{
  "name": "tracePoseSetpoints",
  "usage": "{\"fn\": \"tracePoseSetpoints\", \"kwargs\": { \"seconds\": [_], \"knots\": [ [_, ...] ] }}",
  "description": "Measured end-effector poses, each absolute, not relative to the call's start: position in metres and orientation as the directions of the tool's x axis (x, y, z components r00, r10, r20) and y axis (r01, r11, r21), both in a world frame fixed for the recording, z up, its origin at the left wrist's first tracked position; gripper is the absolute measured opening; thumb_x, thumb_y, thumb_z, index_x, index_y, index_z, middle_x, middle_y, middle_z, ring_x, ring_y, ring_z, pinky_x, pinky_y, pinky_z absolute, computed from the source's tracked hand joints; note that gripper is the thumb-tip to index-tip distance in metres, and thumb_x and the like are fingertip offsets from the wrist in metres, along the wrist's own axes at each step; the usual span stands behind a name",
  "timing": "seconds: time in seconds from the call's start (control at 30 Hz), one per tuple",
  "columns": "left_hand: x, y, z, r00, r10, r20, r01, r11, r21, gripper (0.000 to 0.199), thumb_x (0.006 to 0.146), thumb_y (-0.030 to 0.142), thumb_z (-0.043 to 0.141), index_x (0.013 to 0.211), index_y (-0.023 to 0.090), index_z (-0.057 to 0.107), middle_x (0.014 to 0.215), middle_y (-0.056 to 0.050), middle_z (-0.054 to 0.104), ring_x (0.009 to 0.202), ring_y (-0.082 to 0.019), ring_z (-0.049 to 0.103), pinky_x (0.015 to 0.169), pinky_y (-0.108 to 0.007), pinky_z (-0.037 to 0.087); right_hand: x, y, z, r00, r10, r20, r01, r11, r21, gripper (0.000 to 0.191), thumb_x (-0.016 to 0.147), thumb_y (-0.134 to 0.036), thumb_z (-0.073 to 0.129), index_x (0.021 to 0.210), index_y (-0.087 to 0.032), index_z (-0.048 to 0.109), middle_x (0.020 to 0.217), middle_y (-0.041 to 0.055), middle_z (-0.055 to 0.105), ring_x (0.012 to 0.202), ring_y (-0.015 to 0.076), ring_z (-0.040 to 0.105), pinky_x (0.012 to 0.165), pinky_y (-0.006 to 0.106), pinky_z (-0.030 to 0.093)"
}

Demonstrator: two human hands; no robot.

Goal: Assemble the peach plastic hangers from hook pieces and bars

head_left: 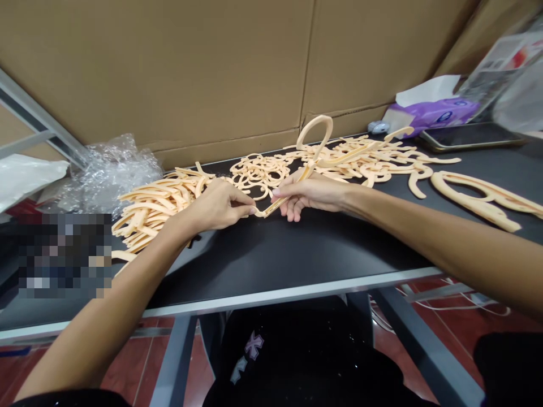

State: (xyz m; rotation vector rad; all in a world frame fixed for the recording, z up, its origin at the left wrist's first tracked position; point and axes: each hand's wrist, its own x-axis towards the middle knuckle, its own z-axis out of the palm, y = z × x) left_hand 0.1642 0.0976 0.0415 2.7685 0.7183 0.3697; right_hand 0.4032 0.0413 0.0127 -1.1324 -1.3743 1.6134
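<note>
long tan piece (304, 172) held in right hand (311, 192), raised above black table (254, 257), loop at its top. its low end pinched by left hand (224, 204), perhaps with small part joined there; view too poor to tell. strips (148, 209) heaped beside left forearm, rings (258, 169) scattered behind hands.

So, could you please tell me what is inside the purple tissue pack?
A white tissue sticks out of the purple pack; anything else inside is covered and cannot be seen.
</note>
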Motion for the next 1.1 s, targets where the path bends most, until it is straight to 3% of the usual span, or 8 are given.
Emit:
{"fn": "tracePoseSetpoints", "kwargs": {
  "seconds": [0.2, 0.37, 0.53, 0.83, 1.1],
  "knots": [
    [0.166, 0.094, 0.039, 0.858, 0.471, 0.206, 0.412, -0.869, 0.273, 0.022, 0.087, 0.028, 0.064, 0.080, 0.019, 0.083, 0.064, 0.000, 0.074, 0.053, -0.009, 0.051, 0.059, -0.024, 0.036, 0.403, 0.040, 0.011, -0.348, 0.927, -0.142, -0.005, -0.154, -0.988, 0.016, 0.090, -0.018, 0.073, 0.078, -0.008, 0.070, 0.062, 0.0120, 0.072, 0.049, 0.0173, 0.069, 0.045, 0.022, 0.058],
    [0.167, 0.087, 0.035, 0.867, 0.415, 0.278, 0.373, -0.908, 0.192, 0.026, 0.088, 0.023, 0.060, 0.071, 0.019, 0.079, 0.062, -0.002, 0.072, 0.053, -0.012, 0.054, 0.060, -0.026, 0.038, 0.401, 0.039, 0.011, -0.338, 0.932, -0.132, -0.001, -0.141, -0.990, 0.017, 0.092, -0.015, 0.069, 0.076, -0.008, 0.069, 0.060, 0.0120, 0.071, 0.047, 0.0174, 0.068, 0.042, 0.021, 0.056],
    [0.169, 0.084, 0.034, 0.863, 0.412, 0.292, 0.377, -0.911, 0.169, 0.024, 0.088, 0.021, 0.061, 0.075, 0.018, 0.080, 0.068, -0.004, 0.075, 0.055, -0.013, 0.058, 0.061, -0.027, 0.041, 0.397, 0.036, 0.015, -0.284, 0.947, -0.151, 0.007, -0.156, -0.988, 0.019, 0.094, -0.010, 0.062, 0.075, -0.008, 0.067, 0.058, 0.0121, 0.070, 0.044, 0.0174, 0.066, 0.039, 0.021, 0.055],
    [0.168, 0.083, 0.035, 0.843, 0.468, 0.265, 0.400, -0.875, 0.273, 0.023, 0.088, 0.025, 0.063, 0.083, 0.017, 0.084, 0.074, -0.005, 0.080, 0.059, -0.013, 0.065, 0.061, -0.024, 0.042, 0.396, 0.035, 0.015, -0.250, 0.959, -0.136, -0.023, -0.146, -0.989, 0.019, 0.093, -0.010, 0.062, 0.075, -0.008, 0.068, 0.057, 0.0121, 0.069, 0.043, 0.0182, 0.066, 0.038, 0.022, 0.055],
    [0.166, 0.088, 0.035, 0.793, 0.482, 0.372, 0.404, -0.873, 0.273, 0.025, 0.087, 0.029, 0.061, 0.079, 0.017, 0.082, 0.071, -0.002, 0.078, 0.058, -0.013, 0.064, 0.059, -0.023, 0.042, 0.396, 0.038, 0.018, -0.170, 0.975, -0.141, -0.127, -0.164, -0.978, 0.025, 0.098, -0.012, 0.057, 0.076, -0.008, 0.068, 0.057, 0.0117, 0.070, 0.042, 0.0170, 0.066, 0.037, 0.020, 0.052]
  ]
}}
